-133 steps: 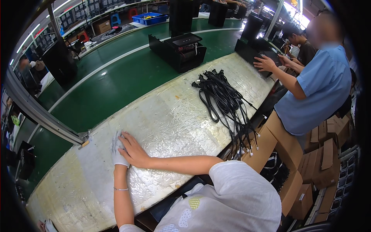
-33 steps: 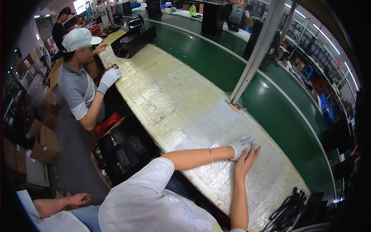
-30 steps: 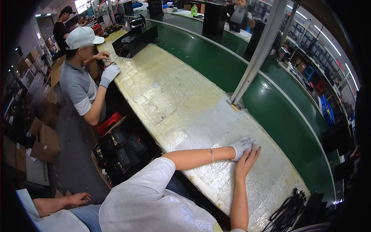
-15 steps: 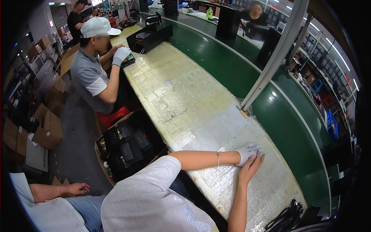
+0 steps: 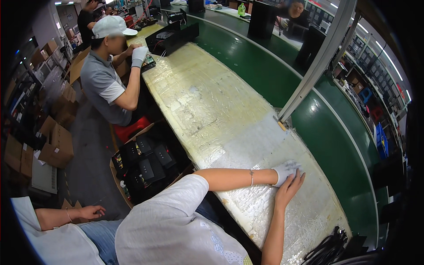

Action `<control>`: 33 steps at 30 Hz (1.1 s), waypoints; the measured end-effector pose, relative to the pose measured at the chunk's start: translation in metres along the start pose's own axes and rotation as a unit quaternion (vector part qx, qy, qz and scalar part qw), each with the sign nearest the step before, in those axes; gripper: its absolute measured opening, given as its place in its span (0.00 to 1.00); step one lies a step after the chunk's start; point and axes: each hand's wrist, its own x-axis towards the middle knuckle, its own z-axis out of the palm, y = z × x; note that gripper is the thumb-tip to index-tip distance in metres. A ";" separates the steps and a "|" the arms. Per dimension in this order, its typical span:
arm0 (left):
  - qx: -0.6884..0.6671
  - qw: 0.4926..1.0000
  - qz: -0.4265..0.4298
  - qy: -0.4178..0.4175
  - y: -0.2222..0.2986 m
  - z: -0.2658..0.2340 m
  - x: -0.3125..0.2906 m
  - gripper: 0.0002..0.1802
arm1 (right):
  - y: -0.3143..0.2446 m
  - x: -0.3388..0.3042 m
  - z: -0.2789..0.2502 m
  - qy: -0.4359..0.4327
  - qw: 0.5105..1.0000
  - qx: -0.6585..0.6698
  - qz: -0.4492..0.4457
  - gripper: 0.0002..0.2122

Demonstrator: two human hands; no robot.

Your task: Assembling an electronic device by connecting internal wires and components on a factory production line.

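Note:
My left hand [image 5: 286, 172], in a white glove, lies flat on the film-covered worktable [image 5: 238, 143] with its fingers reaching forward. A thin bracelet [image 5: 252, 177] circles that wrist. Bare and with fingers stretched out, my right hand [image 5: 289, 187] rests against the near edge of the glove. The two hands overlap in the picture, and I cannot tell how firmly they touch. No object shows in either hand.
At the table's near right corner lies a bundle of black cables [image 5: 327, 248]. A carton of black devices [image 5: 152, 165] stands left of the table. A capped co-worker [image 5: 104, 79] handles a circuit board [image 5: 149, 62]. Another person's hand [image 5: 91, 212] is at lower left. A metal post [image 5: 316, 64] rises at the far edge.
My hands stay in nearly the same place, the gloved fingers slightly more spread. The capped co-worker's gloved hand has shifted up a little over the circuit board.

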 end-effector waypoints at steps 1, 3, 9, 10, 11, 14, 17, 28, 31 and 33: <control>-0.002 1.000 0.001 -0.001 0.001 -0.002 0.000 0.35 | 0.000 0.000 0.000 0.000 1.000 0.002 -0.002 0.20; -0.023 1.000 -0.007 -0.011 0.004 -0.007 -0.001 0.35 | 0.000 0.000 0.000 0.000 1.000 -0.005 -0.001 0.20; -0.020 1.000 -0.003 -0.015 0.007 -0.010 -0.002 0.35 | 0.003 0.000 -0.001 0.002 1.000 -0.007 0.001 0.20; -0.021 1.000 0.000 -0.016 0.006 -0.009 -0.002 0.35 | 0.003 -0.001 -0.001 -0.001 1.000 -0.009 -0.003 0.20; -0.005 1.000 -0.001 -0.021 0.005 -0.008 -0.002 0.35 | 0.003 -0.001 -0.001 0.002 1.000 -0.010 -0.002 0.20; 0.016 1.000 -0.001 -0.027 0.002 -0.007 -0.003 0.34 | 0.001 0.000 0.001 -0.004 1.000 -0.015 -0.008 0.20; 0.031 0.998 -0.006 -0.049 0.007 -0.012 -0.001 0.34 | 0.002 0.000 -0.001 -0.005 1.000 -0.021 -0.006 0.20; 0.007 0.999 -0.004 -0.038 0.011 -0.020 -0.003 0.33 | 0.002 0.001 -0.001 -0.003 1.000 -0.007 -0.007 0.20; 0.042 0.996 -0.014 -0.078 0.013 -0.024 -0.003 0.34 | 0.000 0.000 -0.001 -0.003 1.000 -0.005 -0.004 0.20; 0.036 0.997 -0.011 -0.070 0.012 -0.023 -0.003 0.34 | 0.000 0.000 -0.001 -0.003 1.000 -0.008 -0.006 0.20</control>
